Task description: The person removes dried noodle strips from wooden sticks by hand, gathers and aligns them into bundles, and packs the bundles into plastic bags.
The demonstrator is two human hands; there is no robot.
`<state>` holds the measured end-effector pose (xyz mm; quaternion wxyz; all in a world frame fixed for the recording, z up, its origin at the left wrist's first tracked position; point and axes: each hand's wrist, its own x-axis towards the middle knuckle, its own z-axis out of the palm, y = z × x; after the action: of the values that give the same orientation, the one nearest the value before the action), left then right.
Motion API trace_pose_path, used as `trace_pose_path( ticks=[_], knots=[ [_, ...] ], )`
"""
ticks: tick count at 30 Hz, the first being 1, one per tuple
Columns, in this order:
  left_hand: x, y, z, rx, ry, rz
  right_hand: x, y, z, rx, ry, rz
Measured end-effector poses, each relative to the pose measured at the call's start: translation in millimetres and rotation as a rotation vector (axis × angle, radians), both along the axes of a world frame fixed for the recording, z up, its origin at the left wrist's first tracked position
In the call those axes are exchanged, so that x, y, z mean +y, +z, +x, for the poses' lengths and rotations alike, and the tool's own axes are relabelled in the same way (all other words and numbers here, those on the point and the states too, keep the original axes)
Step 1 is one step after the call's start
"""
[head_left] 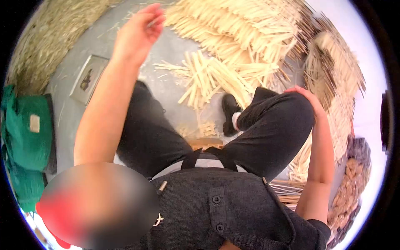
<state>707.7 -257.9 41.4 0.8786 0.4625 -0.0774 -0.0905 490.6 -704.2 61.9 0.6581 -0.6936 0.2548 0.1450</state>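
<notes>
My left hand (146,27) is raised over the grey floor (166,48) at the top, slightly blurred by motion. Its fingers curl together around a thin, pale sliver that I cannot make out. Resting on the bent knee (287,108) at the right, my right hand (306,96) lies flat with its fingers stretched out and holds nothing. Between the legs and beyond them lie loose pale strips (204,79), wood-like and crossed over one another. Behind these, a large heap of similar strips (237,29) spreads near my left hand.
A shallow tray (89,79) with small dark bits lies left of my forearm. Green fabric (29,133) and a straw-like heap (54,37) line the left side. At the right stand bundled strips (333,79) and a brown pile (350,187). A blurred patch covers the lower left.
</notes>
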Motion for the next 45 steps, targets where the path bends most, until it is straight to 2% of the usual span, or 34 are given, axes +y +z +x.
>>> trace_pose_path(
  ticks=[2,4,5,6,8,9,11,13,14,16,17,19,20,22,23,25,28,30,31,32,34,36,37,38,40,41,42,43,44,45],
  knots=[
    [-55,-33,38,0.069,-0.093,0.084,-21,-12,4,-0.022,0.030,-0.016],
    [-93,-70,58,0.179,-0.147,0.233,-43,-28,21,0.193,0.128,-0.224],
    [-106,-89,63,0.252,-0.172,0.325,-62,-37,33,0.128,0.360,-0.352],
    [-114,-120,75,0.285,-0.182,0.437,-58,-41,48,0.135,0.352,-0.337],
    [-122,-173,96,0.346,-0.169,0.629,-36,-41,95,0.453,0.677,-0.709],
    [-119,-196,99,0.377,-0.149,0.720,-37,-59,117,0.453,0.685,-0.694],
    [-103,-254,118,0.272,-0.095,1.058,-46,-105,168,0.189,1.022,-0.967],
    [-79,-320,137,0.293,-0.095,1.319,-50,-153,216,0.147,1.118,-1.016],
    [-72,-328,142,0.305,-0.099,1.326,-49,-177,234,0.150,1.126,-1.004],
    [-67,-350,143,0.217,-0.124,1.634,-46,-226,260,0.219,1.018,-1.082],
    [-72,-357,148,0.229,-0.139,1.630,-48,-248,266,0.236,1.027,-1.076],
    [-79,-369,157,0.233,-0.185,1.697,-48,-291,264,0.236,0.695,-0.974],
    [-87,-379,163,0.239,-0.199,1.694,-48,-306,262,0.250,0.698,-0.973],
    [-98,-404,169,0.162,-0.023,1.697,-46,-334,253,0.269,0.504,-1.039],
    [-101,-421,176,0.167,-0.037,1.696,-51,-344,254,0.333,0.474,-0.994],
    [-99,-461,184,0.269,0.190,1.615,-52,-365,247,0.309,0.423,-1.008],
    [-83,-498,184,0.241,0.065,1.735,-52,-394,235,0.258,0.358,-1.010],
    [-93,-467,180,0.245,0.065,1.781,-40,-393,237,0.233,0.343,-0.987],
    [-97,-455,180,0.237,0.073,1.827,-24,-376,244,0.312,0.486,-1.054],
    [-95,-467,181,0.235,0.071,1.830,-15,-366,248,0.390,0.628,-1.118],
    [-90,-493,182,0.308,0.030,1.463,-11,-376,252,0.406,0.615,-1.114],
    [-113,-480,170,0.288,0.125,1.388,-15,-387,263,0.415,0.606,-1.113],
    [-126,-472,161,0.271,0.206,1.309,-22,-392,266,0.348,0.481,-0.968],
    [-135,-466,157,0.273,0.201,1.311,-29,-398,268,0.285,0.356,-0.826],
    [-144,-456,152,0.368,0.144,1.206,-35,-431,269,0.204,0.351,-0.857],
    [-143,-465,152,0.371,0.142,1.206,-32,-435,270,0.114,0.347,-0.889],
    [-141,-475,154,0.295,0.063,1.338,-29,-438,270,0.114,0.349,-0.890],
    [-140,-488,154,0.216,-0.020,1.467,-14,-431,275,0.174,0.349,-0.900],
    [-144,-499,149,0.217,-0.020,1.468,4,-421,281,0.234,0.349,-0.911],
    [-154,-510,143,0.153,0.146,1.511,23,-407,288,0.234,0.348,-0.912]
  ],
)
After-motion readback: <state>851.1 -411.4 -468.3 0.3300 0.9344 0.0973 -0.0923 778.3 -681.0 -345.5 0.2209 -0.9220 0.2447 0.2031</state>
